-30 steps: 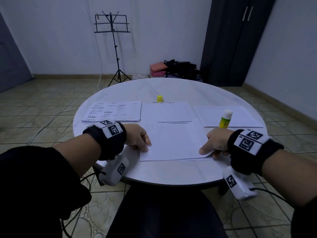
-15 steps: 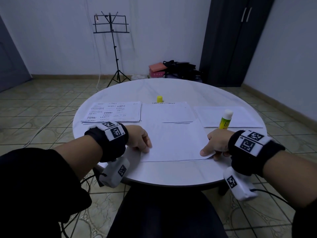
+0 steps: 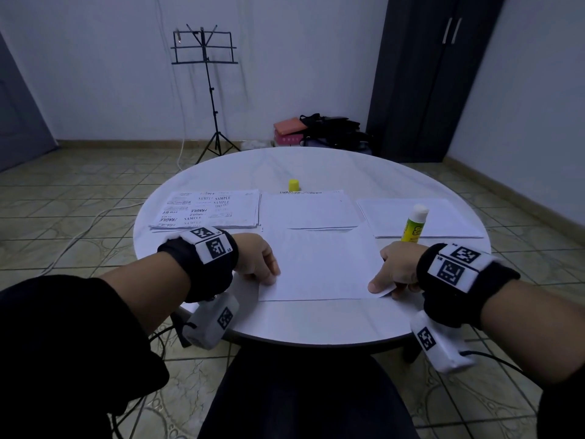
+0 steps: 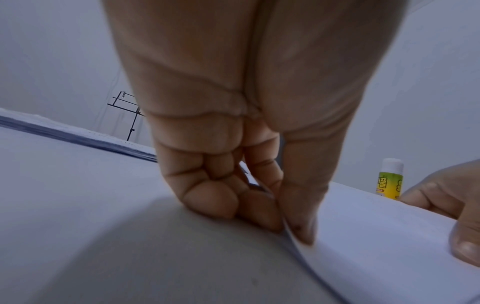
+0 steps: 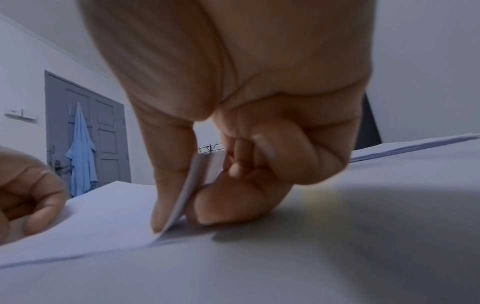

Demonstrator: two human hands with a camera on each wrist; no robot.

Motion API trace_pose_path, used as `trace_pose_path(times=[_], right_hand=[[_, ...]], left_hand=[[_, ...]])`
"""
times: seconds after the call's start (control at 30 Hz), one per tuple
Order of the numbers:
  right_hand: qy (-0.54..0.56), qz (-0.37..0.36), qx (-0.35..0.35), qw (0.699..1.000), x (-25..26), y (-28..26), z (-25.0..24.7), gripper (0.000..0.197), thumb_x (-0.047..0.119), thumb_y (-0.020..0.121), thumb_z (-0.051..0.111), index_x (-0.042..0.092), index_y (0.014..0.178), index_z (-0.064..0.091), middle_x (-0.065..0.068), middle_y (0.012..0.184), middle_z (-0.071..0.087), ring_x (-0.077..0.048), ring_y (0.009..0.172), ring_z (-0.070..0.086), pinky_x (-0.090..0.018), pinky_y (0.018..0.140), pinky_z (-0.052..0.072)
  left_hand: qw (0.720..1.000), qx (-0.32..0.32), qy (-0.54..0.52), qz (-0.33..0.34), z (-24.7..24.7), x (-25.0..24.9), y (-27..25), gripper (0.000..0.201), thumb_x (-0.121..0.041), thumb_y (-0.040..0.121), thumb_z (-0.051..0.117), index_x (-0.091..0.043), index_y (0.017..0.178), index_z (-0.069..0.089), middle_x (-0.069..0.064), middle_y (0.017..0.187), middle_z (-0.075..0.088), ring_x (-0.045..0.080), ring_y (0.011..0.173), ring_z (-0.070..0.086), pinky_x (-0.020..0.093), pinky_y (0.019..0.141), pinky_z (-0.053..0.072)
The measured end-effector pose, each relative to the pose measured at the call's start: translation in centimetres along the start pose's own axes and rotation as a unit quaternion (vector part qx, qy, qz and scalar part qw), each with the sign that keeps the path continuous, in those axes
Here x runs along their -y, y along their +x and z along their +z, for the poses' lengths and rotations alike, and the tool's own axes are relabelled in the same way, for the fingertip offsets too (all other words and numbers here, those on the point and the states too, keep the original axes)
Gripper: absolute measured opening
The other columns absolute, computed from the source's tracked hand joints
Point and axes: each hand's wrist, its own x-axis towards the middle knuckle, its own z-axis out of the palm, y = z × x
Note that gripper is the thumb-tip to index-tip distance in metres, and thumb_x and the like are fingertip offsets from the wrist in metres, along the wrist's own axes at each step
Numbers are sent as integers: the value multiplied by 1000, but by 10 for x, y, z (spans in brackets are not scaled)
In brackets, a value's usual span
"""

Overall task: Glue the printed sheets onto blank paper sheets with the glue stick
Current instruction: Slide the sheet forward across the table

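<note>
A white sheet point(image 3: 319, 267) lies face-down in front of me on the round table point(image 3: 316, 321). My left hand point(image 3: 272, 278) pinches its near left corner: in the left wrist view the thumb point(image 4: 301, 232) lies on the sheet's edge point(image 4: 363, 236) and the curled fingers sit beneath it. My right hand point(image 3: 383, 288) pinches the near right corner, which is lifted between thumb and forefinger point(image 5: 176, 222). The uncapped glue stick point(image 3: 414, 223) stands upright just behind my right hand, apart from it, and it shows as the glue stick point(image 4: 389, 179) in the left wrist view as well.
A stack of printed sheets point(image 3: 205, 210) lies at the left and a white stack point(image 3: 308, 210) in the middle. A blank stack point(image 3: 443, 217) lies at the right. The yellow cap point(image 3: 294, 184) stands behind the middle stack. A music stand point(image 3: 205, 90) and a wardrobe point(image 3: 427, 74) stand beyond the table.
</note>
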Motion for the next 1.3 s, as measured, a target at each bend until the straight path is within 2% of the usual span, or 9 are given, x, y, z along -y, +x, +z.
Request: trace_pose_path(times=[0.13,0.23,0.4,0.53,0.63,0.77,1.03,1.17,1.3], right_hand=[[-72,7,-30,997,3,-2,0,31,25,73,79,8,87,56,-6,74,63,-20,61,55,-22,48,40],[-108,8,-62,992,0,-3,-1,62,33,67,82,7,115,53,-6,98,64,-23,89,64,-29,75,52],[-65,-21,-23,997,-6,-8,-7,74,17,74,79,25,137,42,1,75,56,-14,62,56,-21,50,44],[-89,-23,-10,996,-5,-9,-11,68,15,74,80,25,133,49,1,67,58,-12,55,54,-21,57,48],[-116,-27,-8,993,0,-7,-11,69,14,73,80,21,134,48,2,67,57,-11,56,54,-22,59,49],[-168,-33,-7,985,6,-6,-13,71,18,73,80,18,135,45,6,68,55,-7,55,53,-18,55,45],[-189,-42,-2,981,3,-2,-16,66,22,73,81,21,130,47,6,68,54,-7,53,52,-17,52,43],[-184,-41,7,982,3,1,-16,66,21,72,82,20,128,47,3,69,56,-11,54,52,-21,54,44],[-255,-50,-5,966,10,-4,-14,65,24,75,79,15,131,47,4,77,55,-10,63,52,-20,56,42]], left_hand=[[999,-4,43,0,1,-3,1,14,-18,79,74,-26,86,65,-11,64,58,5,51,51,14,54,42],[994,-9,105,-16,-1,-5,1,16,-25,80,71,-27,90,59,-6,70,58,16,63,55,19,52,42],[984,2,174,-31,-10,-7,-3,21,-35,79,73,-27,94,61,-2,74,65,7,53,55,17,52,38],[967,27,252,-41,-23,-17,8,15,-19,77,75,-15,91,73,-13,43,52,1,43,51,12,43,40],[951,-10,309,-25,-19,-43,23,31,-46,71,74,-17,77,70,-5,64,63,14,65,62,21,68,51],[958,20,284,40,17,-109,15,79,-70,76,58,-16,133,52,6,131,56,25,122,51,33,97,38],[959,52,272,66,22,-94,13,83,-59,74,70,-17,138,39,6,136,47,25,120,50,27,79,34],[953,63,296,6,2,-44,7,113,-61,63,77,-18,149,18,1,154,22,23,136,36,39,109,32],[951,63,303,-19,-7,-19,3,122,-62,62,77,-16,151,6,-8,158,8,20,141,27,38,113,25]])
